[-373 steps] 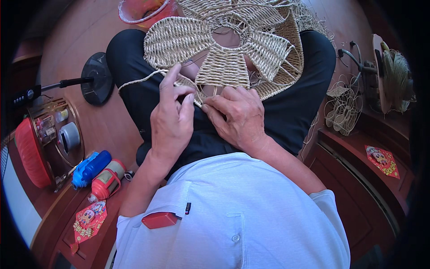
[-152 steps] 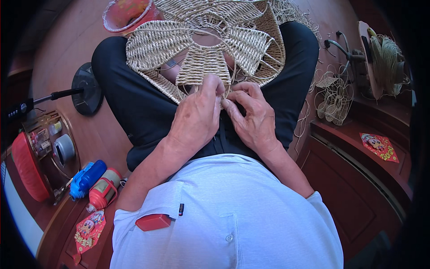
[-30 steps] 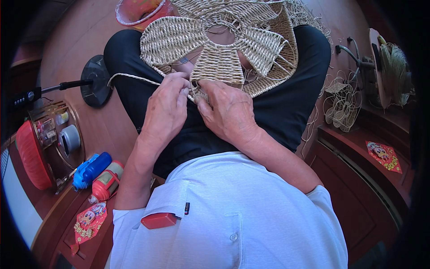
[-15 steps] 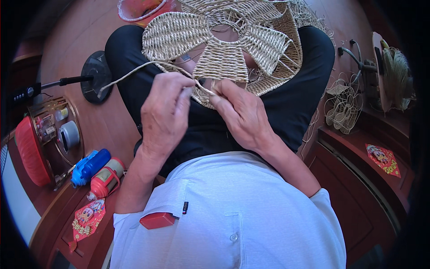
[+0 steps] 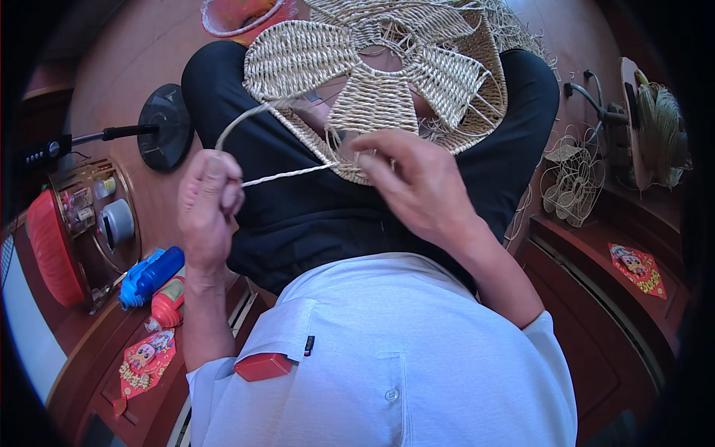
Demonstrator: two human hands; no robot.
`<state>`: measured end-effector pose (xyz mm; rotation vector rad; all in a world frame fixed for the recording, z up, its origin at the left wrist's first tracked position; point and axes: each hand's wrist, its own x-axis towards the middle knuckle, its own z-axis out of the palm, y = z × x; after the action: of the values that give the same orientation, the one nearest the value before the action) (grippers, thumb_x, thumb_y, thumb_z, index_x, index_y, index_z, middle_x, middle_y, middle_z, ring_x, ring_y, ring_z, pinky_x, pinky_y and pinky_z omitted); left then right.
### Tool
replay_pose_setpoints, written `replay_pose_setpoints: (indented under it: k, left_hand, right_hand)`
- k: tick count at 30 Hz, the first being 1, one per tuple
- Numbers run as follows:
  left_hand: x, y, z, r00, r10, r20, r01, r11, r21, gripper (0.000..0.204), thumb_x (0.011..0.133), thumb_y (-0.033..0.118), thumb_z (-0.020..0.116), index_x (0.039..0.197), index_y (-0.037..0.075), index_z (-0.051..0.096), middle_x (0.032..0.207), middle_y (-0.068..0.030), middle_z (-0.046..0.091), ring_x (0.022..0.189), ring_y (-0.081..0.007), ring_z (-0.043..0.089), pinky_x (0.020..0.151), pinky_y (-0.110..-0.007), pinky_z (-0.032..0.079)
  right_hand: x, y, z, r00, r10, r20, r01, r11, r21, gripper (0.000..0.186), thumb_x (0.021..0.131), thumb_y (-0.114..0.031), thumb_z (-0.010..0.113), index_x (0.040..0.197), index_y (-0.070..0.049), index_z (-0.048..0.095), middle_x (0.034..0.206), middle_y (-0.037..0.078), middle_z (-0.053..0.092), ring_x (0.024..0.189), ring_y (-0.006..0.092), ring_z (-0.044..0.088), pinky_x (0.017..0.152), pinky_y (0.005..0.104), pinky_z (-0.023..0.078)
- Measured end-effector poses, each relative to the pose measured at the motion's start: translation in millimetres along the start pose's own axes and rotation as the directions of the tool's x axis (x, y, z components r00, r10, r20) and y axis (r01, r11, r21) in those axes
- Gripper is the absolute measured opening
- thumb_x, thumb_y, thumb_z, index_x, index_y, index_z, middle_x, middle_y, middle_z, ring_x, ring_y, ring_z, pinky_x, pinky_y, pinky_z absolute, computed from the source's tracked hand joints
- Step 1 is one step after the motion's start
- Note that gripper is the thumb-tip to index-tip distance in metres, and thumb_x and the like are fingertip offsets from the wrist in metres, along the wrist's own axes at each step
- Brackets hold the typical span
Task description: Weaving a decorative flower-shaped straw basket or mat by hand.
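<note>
My left hand (image 5: 212, 201) is closed on a pale twisted cord (image 5: 287, 173), drawn taut from the lower edge of the woven piece on my lap. My right hand (image 5: 410, 182) is at that edge, below the bottom petal, fingers bent and pinched on it; the exact grip is partly hidden. The straw-coloured woven piece (image 5: 298, 63) has petal-shaped panels round an open ring, lying over a larger woven base (image 5: 485, 119) with loose strands. My dark-trousered legs (image 5: 521, 149) lie either side.
At upper left are a red bucket (image 5: 246, 15) and a black round stand (image 5: 162, 127). A rack (image 5: 112, 223), blue bottle (image 5: 153, 276) and red bottle (image 5: 165, 302) sit at left. At right are a pole-mounted board with fibre (image 5: 644, 130) and wire frames (image 5: 570, 179).
My left hand has moved down and left, away from the woven piece, pulling the cord straight. My right hand has stayed at the piece's lower edge, shifted slightly right.
</note>
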<state>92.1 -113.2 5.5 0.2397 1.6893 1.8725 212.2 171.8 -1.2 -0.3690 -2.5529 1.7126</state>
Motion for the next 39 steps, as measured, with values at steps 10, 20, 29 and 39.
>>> replay_pose_setpoints:
  k: [10,20,29,39]
  left_hand:
    - [50.5,48.1,-50.4,0.930,0.099,-0.354,-0.094,0.995,0.031,0.044,0.124,0.040,0.054,0.135,-0.001,0.066,0.083,0.0039,0.053,0.067,-0.0037,0.045,0.068,-0.024,0.045]
    - [14.0,7.9,52.6,0.981,-0.067,-0.182,0.173,0.724,0.667,0.039,0.114,0.021,0.070,0.150,0.006,0.067,0.098,-0.0061,0.076,0.075,-0.0070,0.069,0.065,-0.024,0.056]
    - [23.7,-29.7,81.6,0.956,-0.117,-0.270,0.228,0.874,0.430,0.021,0.109,0.020,0.079,0.115,0.000,0.077,0.089,-0.0022,0.077,0.065,-0.0058,0.066,0.059,-0.025,0.053]
    - [42.5,-35.8,91.6,0.937,0.337,-0.091,-0.078,0.457,0.886,0.014,0.105,0.019,0.077,0.110,0.007,0.081,0.097,-0.0166,0.079,0.078,-0.0386,0.074,0.078,-0.043,0.059]
  right_hand:
    - [11.7,7.4,29.0,1.000,-0.028,0.007,0.028,0.931,-0.365,0.020,0.100,-0.026,0.076,0.097,-0.008,0.085,0.095,0.012,0.080,0.088,0.0342,0.080,0.081,0.0481,0.063]
    - [9.5,21.0,47.6,0.980,-0.166,-0.107,0.096,0.872,-0.481,0.013,0.091,-0.023,0.082,0.088,-0.011,0.078,0.084,0.008,0.076,0.076,0.0309,0.078,0.068,0.0450,0.063]
    - [8.8,18.4,48.2,0.978,-0.170,-0.123,0.099,0.890,-0.444,0.020,0.092,-0.022,0.078,0.080,-0.006,0.074,0.081,0.013,0.074,0.076,0.0329,0.078,0.070,0.0482,0.064]
    - [8.4,20.0,49.3,0.980,-0.155,-0.123,0.084,0.889,-0.450,0.022,0.094,-0.024,0.077,0.080,-0.006,0.074,0.082,0.013,0.075,0.076,0.0338,0.079,0.068,0.0491,0.064]
